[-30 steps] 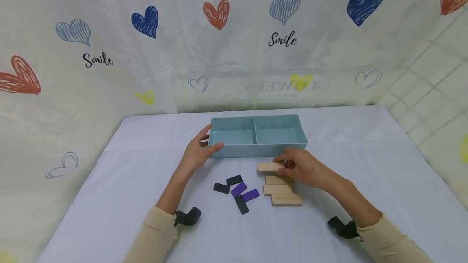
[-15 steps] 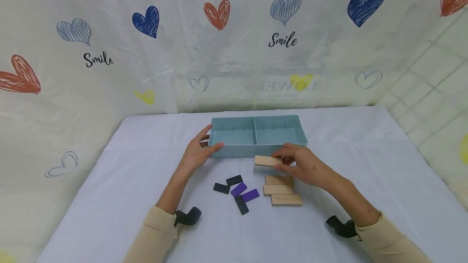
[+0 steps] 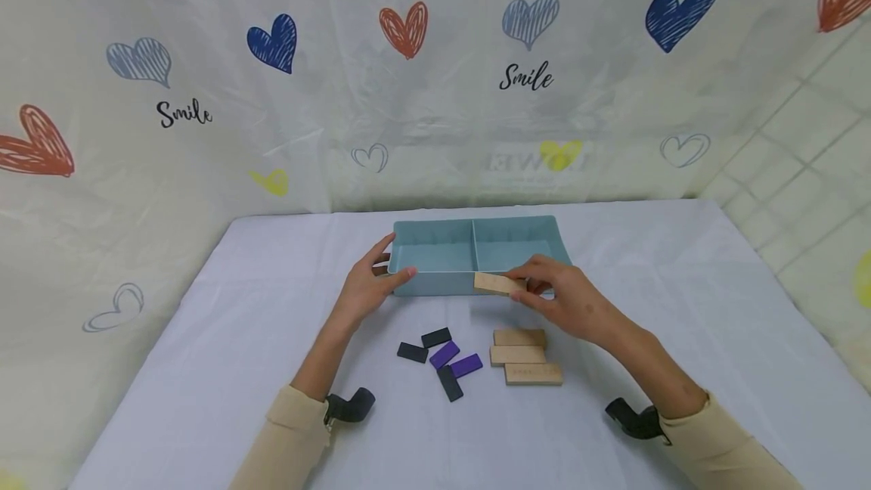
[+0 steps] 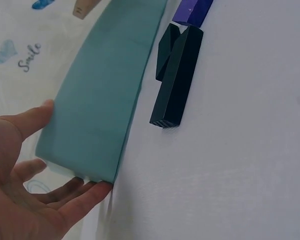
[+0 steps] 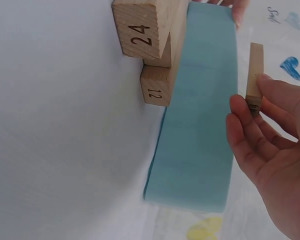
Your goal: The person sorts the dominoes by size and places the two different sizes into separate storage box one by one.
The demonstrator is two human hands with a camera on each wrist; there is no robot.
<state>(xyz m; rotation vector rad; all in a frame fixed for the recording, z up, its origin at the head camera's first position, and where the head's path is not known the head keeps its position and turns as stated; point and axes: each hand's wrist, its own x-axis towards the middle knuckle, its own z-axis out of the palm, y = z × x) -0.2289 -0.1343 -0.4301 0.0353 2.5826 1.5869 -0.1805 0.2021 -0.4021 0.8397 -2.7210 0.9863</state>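
My right hand (image 3: 571, 299) pinches a small wooden block (image 3: 491, 283) between thumb and fingers, raised in front of the right compartment of a blue two-compartment box (image 3: 435, 285). In the right wrist view that block (image 5: 255, 70) appears beyond the box's upper rim, a dark mark on its end too small to read. My left hand (image 3: 364, 283) holds the box's left end, thumb at the near rim and the other fingers around the end wall. Three more wooden blocks (image 3: 518, 355) lie on the table below the right hand; two show the numbers 24 and 12 on their ends.
Left of the wooden blocks lie three black blocks (image 3: 412, 351) and two purple blocks (image 3: 466, 365), loosely grouped. A white cloth covers the table (image 3: 680, 278); behind it hangs a sheet (image 3: 449, 104) printed with hearts. Each wrist wears a black camera mount (image 3: 350, 405).
My right hand has lifted the wooden block away from the others, up and forward to the box's front wall. The left hand and the box stay in place.
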